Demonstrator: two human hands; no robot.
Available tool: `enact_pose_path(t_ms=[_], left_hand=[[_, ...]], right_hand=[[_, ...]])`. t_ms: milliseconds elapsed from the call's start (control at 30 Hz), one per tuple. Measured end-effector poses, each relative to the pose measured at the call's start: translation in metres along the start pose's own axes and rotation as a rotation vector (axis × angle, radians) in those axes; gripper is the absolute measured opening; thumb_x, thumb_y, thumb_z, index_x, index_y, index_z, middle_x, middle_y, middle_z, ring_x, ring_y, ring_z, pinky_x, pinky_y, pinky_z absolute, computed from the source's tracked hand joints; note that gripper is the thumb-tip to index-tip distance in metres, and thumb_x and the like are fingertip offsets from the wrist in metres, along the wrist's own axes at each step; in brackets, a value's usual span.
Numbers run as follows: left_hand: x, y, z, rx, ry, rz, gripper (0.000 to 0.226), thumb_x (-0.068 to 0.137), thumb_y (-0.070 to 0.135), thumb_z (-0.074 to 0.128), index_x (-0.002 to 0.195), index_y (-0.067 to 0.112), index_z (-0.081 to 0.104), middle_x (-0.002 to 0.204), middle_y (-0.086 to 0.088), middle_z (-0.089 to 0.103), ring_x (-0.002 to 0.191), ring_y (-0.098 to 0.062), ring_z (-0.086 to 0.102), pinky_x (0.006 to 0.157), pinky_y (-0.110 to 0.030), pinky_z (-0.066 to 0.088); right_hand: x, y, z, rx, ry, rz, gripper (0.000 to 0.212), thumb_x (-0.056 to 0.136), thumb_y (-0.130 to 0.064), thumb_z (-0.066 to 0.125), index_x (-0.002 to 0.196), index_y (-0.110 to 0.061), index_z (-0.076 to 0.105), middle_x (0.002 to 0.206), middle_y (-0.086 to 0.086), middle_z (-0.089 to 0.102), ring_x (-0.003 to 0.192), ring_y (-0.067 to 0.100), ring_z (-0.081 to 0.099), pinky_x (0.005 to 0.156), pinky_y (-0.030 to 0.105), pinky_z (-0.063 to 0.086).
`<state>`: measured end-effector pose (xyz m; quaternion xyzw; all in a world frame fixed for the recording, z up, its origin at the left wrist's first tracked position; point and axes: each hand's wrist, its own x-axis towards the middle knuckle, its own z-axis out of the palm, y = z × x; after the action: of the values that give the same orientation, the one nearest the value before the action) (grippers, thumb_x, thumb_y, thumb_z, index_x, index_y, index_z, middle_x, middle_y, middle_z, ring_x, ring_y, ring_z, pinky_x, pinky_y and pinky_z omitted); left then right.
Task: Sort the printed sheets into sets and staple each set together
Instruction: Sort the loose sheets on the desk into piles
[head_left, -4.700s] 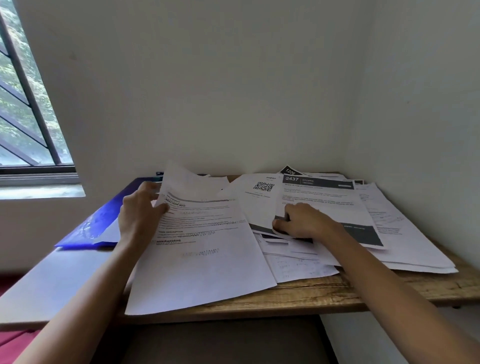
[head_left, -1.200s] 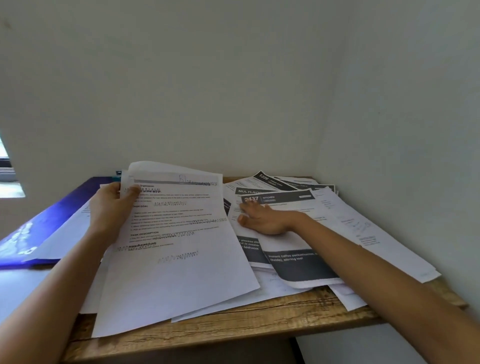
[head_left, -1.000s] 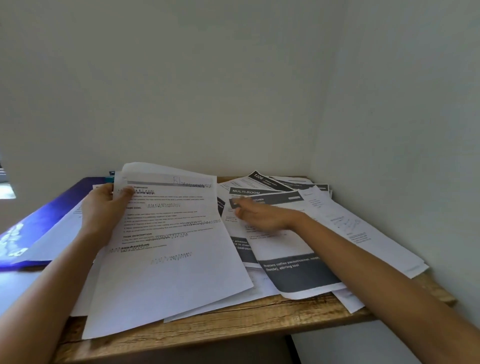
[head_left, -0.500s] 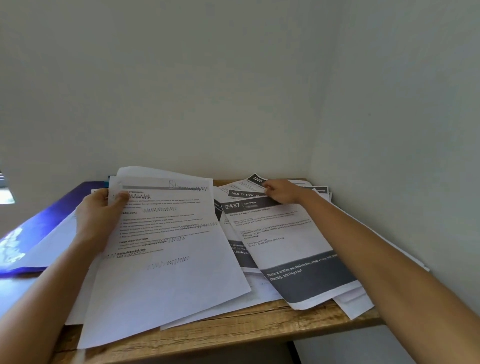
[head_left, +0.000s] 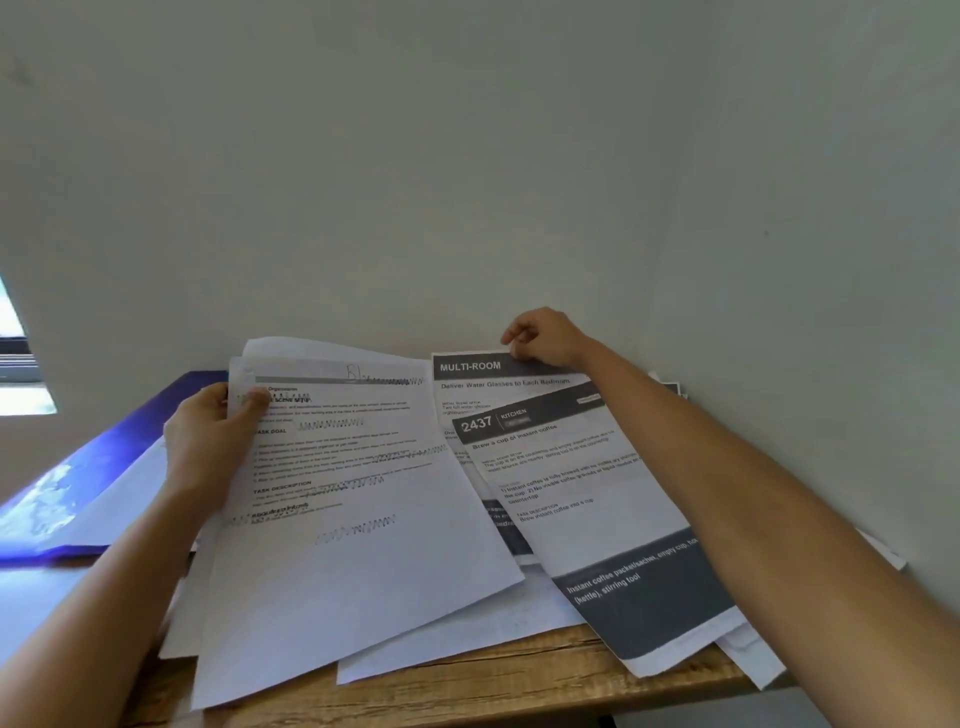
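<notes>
Here, the left hand (head_left: 208, 447) grips the left edge of a stack of white printed sheets with scribbled-out lines (head_left: 353, 545), its thumb pressed on the top page and its fingers hidden beneath. The stack lies slanted over the left part of the light wooden tabletop (head_left: 519, 691). The right hand (head_left: 545, 338) pinches the far edge of a white sheet with a dark MULTI-ROOM header (head_left: 470, 366), close to the back wall. A white sheet with dark bands marked 2437 KITCHEN (head_left: 587, 499) overlaps it and runs under the right forearm. More loose white pages (head_left: 457, 644) spread beneath. A glossy blue folder (head_left: 78, 483) lies at the left.
</notes>
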<state>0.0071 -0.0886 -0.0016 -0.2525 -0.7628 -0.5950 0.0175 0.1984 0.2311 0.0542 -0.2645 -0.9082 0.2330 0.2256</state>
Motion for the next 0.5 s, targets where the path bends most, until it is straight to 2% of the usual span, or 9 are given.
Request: enact_pose_path(t_ms=[100,233,333,433,500], left_hand=[[0.002,-0.001,-0.001,-0.001,0.032,-0.004,0.017,0.095,0.031,0.058,0.098,0.015,0.065,0.090,-0.006,0.066,0.081,-0.023,0.060,0.074,-0.034,0.046],[0.004,-0.001,-0.004,-0.015,0.077,-0.014,0.016,0.095,0.028,0.057,0.100,0.015,0.065,0.093,-0.006,0.066,0.084,-0.021,0.057,0.074,-0.031,0.042],[0.004,0.000,-0.003,-0.017,0.090,-0.012,0.022,0.095,0.028,0.057,0.107,0.012,0.066,0.095,-0.006,0.065,0.086,-0.019,0.056,0.077,-0.031,0.041],[0.004,0.001,-0.003,-0.021,0.082,-0.010,0.022,0.096,0.028,0.057,0.109,0.014,0.066,0.096,-0.005,0.064,0.086,-0.020,0.056,0.076,-0.032,0.042],[0.004,0.001,-0.003,-0.028,0.069,-0.013,0.022,0.095,0.029,0.057,0.109,0.015,0.065,0.096,-0.006,0.065,0.086,-0.021,0.057,0.077,-0.033,0.043]], right_hand=[[0.012,-0.010,0.008,0.032,0.073,-0.036,0.020,0.082,0.001,0.066,0.101,-0.004,0.070,0.086,0.010,0.068,0.070,0.007,0.057,0.065,0.007,0.043],[0.019,-0.012,0.027,0.036,0.089,-0.046,0.020,0.082,-0.004,0.068,0.102,-0.004,0.070,0.097,0.012,0.071,0.084,0.013,0.061,0.066,-0.001,0.040],[0.017,-0.006,0.031,0.091,0.145,-0.024,0.022,0.086,-0.006,0.065,0.108,-0.003,0.069,0.109,0.011,0.069,0.102,0.021,0.063,0.087,0.017,0.044],[0.012,0.012,0.022,0.121,0.243,0.130,0.023,0.088,-0.004,0.058,0.108,0.000,0.069,0.113,0.013,0.068,0.109,0.023,0.061,0.093,0.024,0.041],[0.005,0.032,0.015,0.083,0.248,0.248,0.023,0.089,-0.004,0.057,0.105,0.007,0.068,0.111,0.019,0.068,0.110,0.029,0.061,0.094,0.030,0.043]])
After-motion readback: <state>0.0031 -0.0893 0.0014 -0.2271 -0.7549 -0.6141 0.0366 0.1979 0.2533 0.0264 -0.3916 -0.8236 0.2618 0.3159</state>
